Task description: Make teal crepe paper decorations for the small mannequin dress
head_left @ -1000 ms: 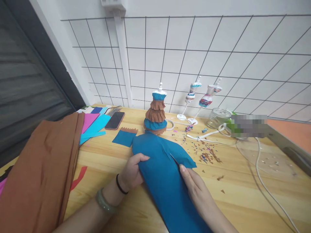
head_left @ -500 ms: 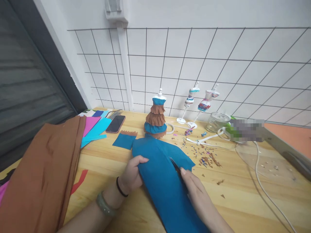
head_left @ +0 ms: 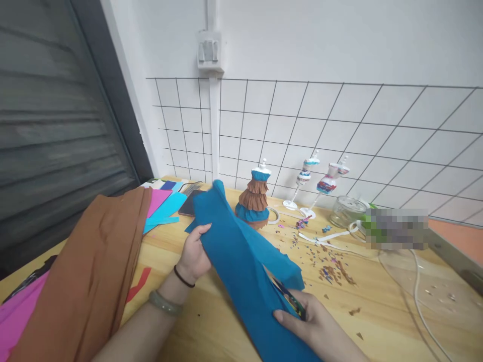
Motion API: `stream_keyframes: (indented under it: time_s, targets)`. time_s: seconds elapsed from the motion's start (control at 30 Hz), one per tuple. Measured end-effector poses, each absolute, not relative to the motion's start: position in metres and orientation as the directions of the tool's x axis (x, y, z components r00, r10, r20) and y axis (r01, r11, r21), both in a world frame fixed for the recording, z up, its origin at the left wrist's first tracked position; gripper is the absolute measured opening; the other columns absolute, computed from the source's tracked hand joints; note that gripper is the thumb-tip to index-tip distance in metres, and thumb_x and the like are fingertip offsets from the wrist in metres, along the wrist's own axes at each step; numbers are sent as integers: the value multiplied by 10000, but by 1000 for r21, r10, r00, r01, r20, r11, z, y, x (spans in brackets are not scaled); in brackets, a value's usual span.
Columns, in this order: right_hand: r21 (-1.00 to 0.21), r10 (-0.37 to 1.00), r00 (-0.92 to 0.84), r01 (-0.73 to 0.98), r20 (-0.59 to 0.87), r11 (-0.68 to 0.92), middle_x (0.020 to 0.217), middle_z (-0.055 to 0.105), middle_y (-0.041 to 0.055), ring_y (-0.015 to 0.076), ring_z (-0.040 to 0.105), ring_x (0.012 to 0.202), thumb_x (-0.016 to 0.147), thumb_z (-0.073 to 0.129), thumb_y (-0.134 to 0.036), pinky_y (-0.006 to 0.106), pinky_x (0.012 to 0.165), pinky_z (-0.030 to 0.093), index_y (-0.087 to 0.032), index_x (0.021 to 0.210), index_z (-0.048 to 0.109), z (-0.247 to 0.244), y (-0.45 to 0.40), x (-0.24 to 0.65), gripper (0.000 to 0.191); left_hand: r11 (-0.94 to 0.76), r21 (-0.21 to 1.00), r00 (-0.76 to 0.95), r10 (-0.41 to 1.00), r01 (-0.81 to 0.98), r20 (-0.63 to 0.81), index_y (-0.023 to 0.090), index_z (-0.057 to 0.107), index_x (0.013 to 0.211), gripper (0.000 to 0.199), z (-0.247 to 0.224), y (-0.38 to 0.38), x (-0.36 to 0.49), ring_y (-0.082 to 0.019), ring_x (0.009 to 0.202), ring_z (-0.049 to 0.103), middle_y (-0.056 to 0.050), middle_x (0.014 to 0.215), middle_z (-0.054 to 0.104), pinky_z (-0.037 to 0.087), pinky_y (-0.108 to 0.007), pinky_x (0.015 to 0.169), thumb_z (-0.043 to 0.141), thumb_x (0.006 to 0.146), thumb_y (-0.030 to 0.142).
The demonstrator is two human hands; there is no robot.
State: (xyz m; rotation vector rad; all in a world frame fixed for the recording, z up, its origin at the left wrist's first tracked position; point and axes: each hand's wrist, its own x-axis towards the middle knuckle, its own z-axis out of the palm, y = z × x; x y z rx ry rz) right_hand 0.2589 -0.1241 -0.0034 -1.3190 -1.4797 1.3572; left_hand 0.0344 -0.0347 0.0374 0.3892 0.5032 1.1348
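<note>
At the left edge of the blue sheet (head_left: 236,271), the left hand (head_left: 194,254) has a light pinch, thumb on top and fingers mostly out of sight beneath. The right hand (head_left: 313,322) is curled round the handles of the scissors (head_left: 296,303), its thumb over the sheet; how far the blades are spread I cannot tell. They sit in a long cut that parts a flap on the right from the main strip. The sheet looks thin and should be nearly weightless and soft, apt to sag, crease or tear if tugged; a gentle hold near the cut, kept just taut, would suit it best. It slants above the near middle of the table (head_left: 199,327), its far end partly hiding the phone (head_left: 188,203), left of the dress form (head_left: 254,198). The left forearm reaches up from the lower left, wrist fairly straight; the right slants in from the lower right. Brown sheets (head_left: 83,266) lie to the left, scraps (head_left: 344,271) to the right.
</note>
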Motion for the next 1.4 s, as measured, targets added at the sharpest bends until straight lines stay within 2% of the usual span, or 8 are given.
stream_keyframes:
  time_s: [0.2,0.43,0.7,0.83,0.9,0.97,1.1,1.4]
  targets:
    - [-965,929,-325,243,-175,-97,710,665,14,212,602,674,701,581,-467,267,592,482,-157,771,630,4,-121,262,322,230,506,197,973,-831,-120,87,625,939,270,42,-27,16,-247,873,622,-103,895,687,375,-429,919,434,793,207]
    - [-940,933,-323,339,-159,-42,728,661,30,231,589,735,721,571,-463,293,656,463,-155,803,633,3,-114,260,325,493,495,464,865,-716,-190,-10,598,972,347,22,-26,34,-306,886,615,-194,912,667,357,-480,904,396,779,196]
    - [-891,985,159,454,64,-15,510,397,-56,116,389,474,705,574,-493,222,441,311,-203,635,481,41,-99,275,312,480,465,494,864,-744,-103,6,620,939,373,29,-25,20,-291,875,618,-171,919,673,357,-446,903,389,740,219]
    - [-876,974,62,452,219,168,533,422,-35,130,418,502,748,530,-466,236,465,335,-198,623,482,71,-74,249,299,572,440,644,765,-692,17,-37,592,1010,438,31,-32,26,-288,951,590,-189,992,645,339,-414,928,375,749,240]
    - [-877,971,25,435,238,204,563,460,-28,142,454,523,751,513,-483,244,484,365,-184,767,552,77,-60,234,302,590,431,681,728,-683,83,-38,559,1074,466,32,-36,29,-292,1021,552,-190,1068,612,312,-416,953,357,765,246]
    - [-881,970,-20,415,241,227,532,457,-39,142,465,500,735,528,-490,245,468,370,-183,759,553,79,-49,223,309,593,434,691,716,-678,101,-41,531,1112,485,34,-38,31,-298,1059,525,-193,1105,590,288,-426,969,348,768,247]
    - [-883,957,-25,380,288,275,618,534,-18,145,516,610,673,628,-422,238,553,393,-210,544,369,79,-35,216,358,575,456,664,746,-680,50,-41,540,1094,474,32,-36,30,-304,1020,549,-197,1041,622,292,-442,954,356,756,234]
    - [-881,945,122,413,304,230,692,589,20,151,488,586,727,567,-406,244,494,345,-226,567,311,74,-42,231,352,540,440,547,828,-718,-123,36,636,909,361,30,-30,19,-281,852,624,-151,875,684,360,-443,891,386,762,251]
